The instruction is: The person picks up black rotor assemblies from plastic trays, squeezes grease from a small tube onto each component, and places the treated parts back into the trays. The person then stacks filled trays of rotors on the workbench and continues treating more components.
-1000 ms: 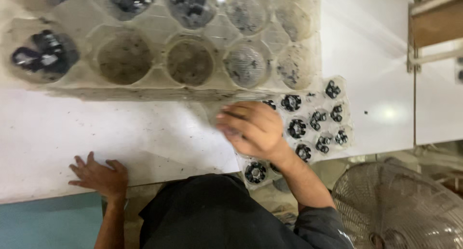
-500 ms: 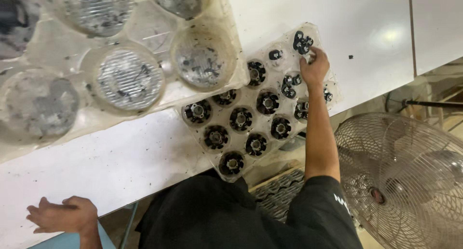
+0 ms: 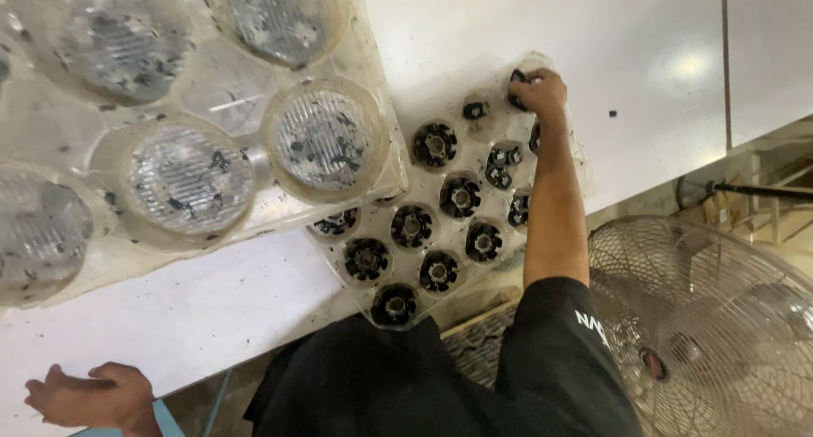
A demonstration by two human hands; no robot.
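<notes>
Currently my right hand [image 3: 536, 88] pinches a black part [image 3: 517, 78] in the clear tray [image 3: 398, 259]; that tray overhangs the table [image 3: 212, 310] near edge and might tip. Left hand [image 3: 89, 395] rests released.

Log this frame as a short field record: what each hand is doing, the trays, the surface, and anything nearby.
right hand: arm stretched out, fingers closed on a small black part at the far corner of the small tray
left hand: resting at the near table edge, holding nothing
small tray: clear plastic, round pockets, most holding black round parts
large tray: clear, big round dirty pockets, its corner overlapping the small tray
table: white, speckled with dark bits
fan: wire-guarded, at lower right
</notes>
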